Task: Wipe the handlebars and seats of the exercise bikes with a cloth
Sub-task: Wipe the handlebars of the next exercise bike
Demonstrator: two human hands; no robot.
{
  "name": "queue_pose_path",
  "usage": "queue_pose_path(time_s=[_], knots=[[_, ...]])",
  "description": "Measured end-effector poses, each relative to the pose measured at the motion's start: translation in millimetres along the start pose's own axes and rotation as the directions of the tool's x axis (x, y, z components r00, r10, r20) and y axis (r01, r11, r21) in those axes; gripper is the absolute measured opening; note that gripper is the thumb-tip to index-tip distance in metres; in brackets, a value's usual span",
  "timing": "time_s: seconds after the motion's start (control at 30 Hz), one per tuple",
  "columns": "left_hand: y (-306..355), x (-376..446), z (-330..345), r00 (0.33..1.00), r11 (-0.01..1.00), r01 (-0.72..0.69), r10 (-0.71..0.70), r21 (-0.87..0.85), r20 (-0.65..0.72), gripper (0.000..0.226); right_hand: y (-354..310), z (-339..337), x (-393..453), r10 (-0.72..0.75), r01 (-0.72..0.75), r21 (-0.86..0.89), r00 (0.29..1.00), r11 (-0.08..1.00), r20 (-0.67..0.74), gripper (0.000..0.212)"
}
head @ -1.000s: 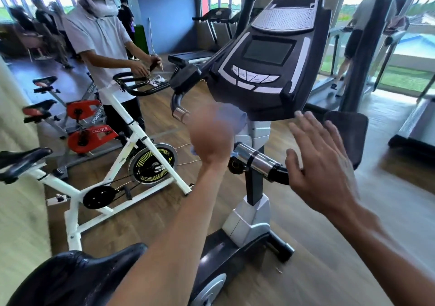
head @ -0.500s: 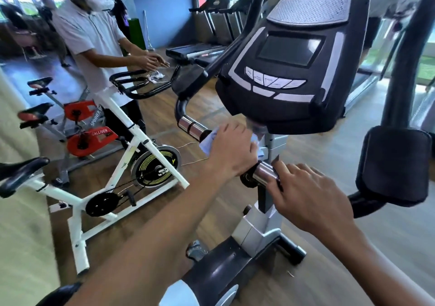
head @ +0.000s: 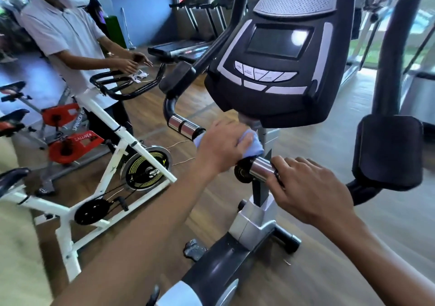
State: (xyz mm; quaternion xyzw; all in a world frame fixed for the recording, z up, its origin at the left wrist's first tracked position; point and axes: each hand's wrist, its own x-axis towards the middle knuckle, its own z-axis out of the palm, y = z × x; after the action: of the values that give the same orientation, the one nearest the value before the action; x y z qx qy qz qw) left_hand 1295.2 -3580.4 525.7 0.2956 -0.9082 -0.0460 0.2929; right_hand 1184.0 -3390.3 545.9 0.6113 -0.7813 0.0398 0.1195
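A black exercise bike with a large console (head: 280,56) stands right in front of me. Its handlebar (head: 186,127) has chrome sensor sleeves on both sides of the stem. My left hand (head: 223,144) grips a light blue cloth (head: 253,147) wrapped on the handlebar just left of the stem, under the console. My right hand (head: 308,192) curls round the right side of the handlebar, beside the chrome sleeve (head: 260,169). The bike's seat is out of view.
A white spin bike (head: 98,164) stands to the left, where a person in a white shirt (head: 63,35) handles a cloth on its handlebars. Red bikes (head: 68,141) sit behind it. A padded black armrest (head: 388,150) is at right, treadmills (head: 188,44) at the back.
My right hand, open in the air a second ago, has come down and taken hold of the right handlebar. My left hand with the cloth has slid right along the bar toward the stem.
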Motion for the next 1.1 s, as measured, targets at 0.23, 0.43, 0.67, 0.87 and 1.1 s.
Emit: queue_pose_path(time_s=[0.23,0.43,0.67,0.87,1.1], knots=[[38,-23,-3,0.933,0.952,0.058,-0.159,-0.3,-0.323,0.035,10,-7,-10,0.007,0.07,0.444,0.986,0.893,-0.169,0.035],[122,-73,13,0.917,0.939,-0.113,-0.027,-0.324,-0.398,0.034,78,-48,-18,0.211,-0.047,0.306,0.823,0.951,-0.527,0.043],[133,-33,34,0.952,0.996,0.051,-0.07,-0.071,-0.298,0.027,107,-29,-6,0.293,-0.292,0.043,0.924,0.955,-0.246,0.074],[160,-60,39,0.927,0.987,-0.109,0.058,-0.117,-0.37,0.031,108,-29,-8,0.253,-0.265,-0.022,0.939,0.964,-0.231,0.08],[185,-72,45,0.96,1.0,-0.009,0.007,-0.003,-0.282,0.029,110,-28,-8,0.255,-0.267,-0.011,0.932,0.964,-0.259,0.073]])
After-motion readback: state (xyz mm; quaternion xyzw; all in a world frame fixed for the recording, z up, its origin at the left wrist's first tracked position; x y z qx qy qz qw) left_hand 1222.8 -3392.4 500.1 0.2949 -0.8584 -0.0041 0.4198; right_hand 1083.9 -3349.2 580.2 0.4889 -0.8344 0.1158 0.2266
